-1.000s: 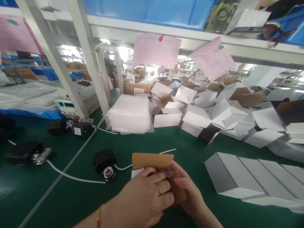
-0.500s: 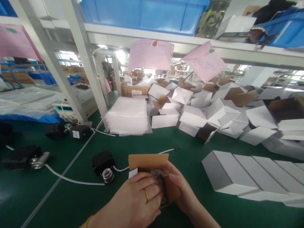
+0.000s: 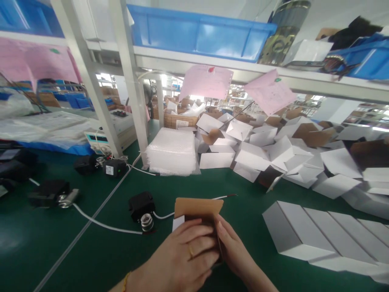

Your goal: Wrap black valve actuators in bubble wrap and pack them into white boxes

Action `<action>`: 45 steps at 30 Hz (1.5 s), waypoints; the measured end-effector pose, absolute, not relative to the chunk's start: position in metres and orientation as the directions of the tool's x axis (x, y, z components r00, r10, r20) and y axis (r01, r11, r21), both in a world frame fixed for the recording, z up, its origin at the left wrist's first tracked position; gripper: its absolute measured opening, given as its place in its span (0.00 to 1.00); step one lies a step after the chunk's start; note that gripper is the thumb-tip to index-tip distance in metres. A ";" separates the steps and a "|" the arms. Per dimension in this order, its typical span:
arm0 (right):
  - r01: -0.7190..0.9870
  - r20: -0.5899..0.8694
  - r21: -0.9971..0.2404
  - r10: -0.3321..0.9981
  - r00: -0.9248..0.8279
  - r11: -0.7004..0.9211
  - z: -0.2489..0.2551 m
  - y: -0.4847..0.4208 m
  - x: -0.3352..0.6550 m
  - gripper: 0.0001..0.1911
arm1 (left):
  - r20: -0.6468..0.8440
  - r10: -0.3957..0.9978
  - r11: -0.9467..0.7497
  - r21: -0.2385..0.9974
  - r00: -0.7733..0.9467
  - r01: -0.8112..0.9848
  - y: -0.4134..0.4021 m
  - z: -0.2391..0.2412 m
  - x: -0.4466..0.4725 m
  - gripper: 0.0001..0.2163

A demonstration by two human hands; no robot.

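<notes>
Both my hands hold a small cardboard box (image 3: 197,209), white outside and brown inside, with its brown flap standing up at the far side. My left hand (image 3: 185,253), with a ring on one finger, lies flat over the box opening and covers what is inside. My right hand (image 3: 232,249) grips the box's right side. Just left of the box lies a black valve part (image 3: 141,205) with a metal threaded end and a white cable (image 3: 100,225).
Closed white boxes (image 3: 319,239) lie in a row at the right. A heap of open white boxes (image 3: 273,152) fills the back right, beside a stack of bubble-wrap bags (image 3: 173,152). More black valve parts (image 3: 48,192) lie at the left on the green mat (image 3: 91,259).
A bubble-wrapped item was visible in the box opening; my left hand has now pressed flat over it and it is hidden. The camera tilted up slightly.
</notes>
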State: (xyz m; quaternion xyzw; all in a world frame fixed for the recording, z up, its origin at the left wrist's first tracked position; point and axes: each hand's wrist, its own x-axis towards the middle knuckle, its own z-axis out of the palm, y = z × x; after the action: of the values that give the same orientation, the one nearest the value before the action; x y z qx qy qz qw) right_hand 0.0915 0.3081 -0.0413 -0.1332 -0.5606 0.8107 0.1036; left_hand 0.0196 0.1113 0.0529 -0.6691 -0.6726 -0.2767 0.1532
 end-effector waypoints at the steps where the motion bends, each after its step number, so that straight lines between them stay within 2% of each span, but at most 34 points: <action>1: -0.017 -0.107 -0.927 0.309 -0.945 -0.375 -0.040 0.308 0.090 0.38 | 0.613 0.781 -0.005 0.191 -0.115 0.982 0.101 0.052 0.019 0.15; 3: -0.026 -0.112 -0.905 0.298 -0.948 -0.425 -0.038 0.307 0.088 0.38 | 0.702 0.661 0.107 0.259 -0.263 0.960 0.084 0.042 0.017 0.22; 5: -0.010 -0.136 -0.894 0.293 -0.947 -0.448 -0.038 0.304 0.085 0.39 | 0.717 0.586 0.175 0.342 -0.377 0.923 0.073 0.025 0.014 0.27; 8: 0.070 -0.209 -0.893 0.273 -0.939 -0.445 -0.037 0.296 0.082 0.40 | 0.665 0.627 0.167 0.395 -0.407 0.903 0.069 0.002 0.010 0.28; 13: 0.126 -0.221 -0.923 0.231 -0.947 -0.365 -0.025 0.287 0.077 0.36 | 0.604 0.676 0.116 0.478 -0.422 0.871 0.073 -0.003 0.008 0.27; 15: 0.063 -0.123 -0.966 0.230 -0.965 -0.251 -0.013 0.286 0.075 0.32 | 0.605 0.672 0.097 0.500 -0.427 0.861 0.073 -0.001 0.009 0.25; 17: -0.146 0.138 -0.989 0.185 -0.973 -0.027 0.002 0.286 0.075 0.22 | 0.611 0.668 0.085 0.504 -0.424 0.860 0.074 -0.001 0.010 0.24; 19: -0.411 0.422 -0.888 0.014 -0.906 0.205 0.016 0.286 0.079 0.13 | 0.626 0.658 0.086 0.490 -0.419 0.867 0.075 -0.002 0.012 0.22; 21: -0.583 0.563 -0.724 -0.175 -0.808 0.368 0.026 0.288 0.088 0.13 | 0.652 0.638 0.091 0.464 -0.410 0.881 0.075 -0.005 0.014 0.19; 23: -0.625 0.560 -0.600 -0.297 -0.774 0.499 0.029 0.291 0.101 0.21 | 0.689 0.608 0.074 0.446 -0.395 0.892 0.073 -0.005 0.018 0.14; 25: -0.589 0.489 -0.563 -0.340 -0.803 0.580 0.029 0.295 0.112 0.29 | 0.711 0.552 0.032 0.504 -0.436 0.863 0.067 -0.002 0.022 0.09; 26: -0.564 0.457 -0.573 -0.340 -0.822 0.594 0.028 0.296 0.117 0.29 | 0.710 0.495 0.014 0.570 -0.501 0.822 0.063 0.001 0.024 0.08; 29: -0.539 0.428 -0.566 -0.336 -0.839 0.624 0.026 0.296 0.119 0.20 | 0.653 0.335 0.001 0.721 -0.679 0.693 0.051 0.015 0.022 0.10; 30: -0.532 0.408 -0.539 -0.350 -0.843 0.653 0.026 0.295 0.117 0.20 | 0.634 0.353 0.024 0.729 -0.688 0.684 0.048 0.020 0.019 0.07; 31: -0.526 0.382 -0.507 -0.369 -0.847 0.682 0.027 0.294 0.114 0.25 | 0.613 0.433 0.050 0.716 -0.661 0.697 0.046 0.024 0.016 0.02; 34: -0.515 0.308 -0.428 -0.416 -0.856 0.742 0.029 0.289 0.106 0.50 | 0.481 0.758 0.031 0.648 -0.440 0.761 0.046 0.031 0.003 0.28; 35: -0.521 0.314 -0.407 -0.420 -0.851 0.751 0.029 0.287 0.105 0.54 | 0.443 0.813 0.011 0.637 -0.377 0.771 0.047 0.031 -0.001 0.32; 36: -0.530 0.339 -0.381 -0.418 -0.843 0.758 0.028 0.285 0.104 0.53 | 0.432 0.836 -0.008 0.626 -0.338 0.779 0.048 0.029 -0.004 0.32; 40: -0.571 0.471 -0.278 -0.408 -0.782 0.773 0.024 0.280 0.107 0.41 | 0.457 0.836 -0.017 0.574 -0.303 0.819 0.053 0.024 -0.010 0.23; 42: -0.560 0.426 -0.316 -0.412 -0.805 0.766 0.027 0.280 0.107 0.39 | 0.460 0.846 -0.028 0.544 -0.270 0.838 0.054 0.024 -0.011 0.21; 45: -0.520 0.327 -0.438 -0.409 -0.852 0.733 0.041 0.283 0.106 0.40 | 0.460 0.856 -0.053 0.534 -0.238 0.844 0.054 0.030 -0.012 0.22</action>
State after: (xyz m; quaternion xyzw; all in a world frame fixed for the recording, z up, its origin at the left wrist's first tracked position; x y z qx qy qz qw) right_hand 0.1057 0.2832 0.0409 0.2509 -0.9251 0.2652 0.1049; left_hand -0.0117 0.0541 0.0299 -0.6173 -0.6882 -0.3810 -0.0076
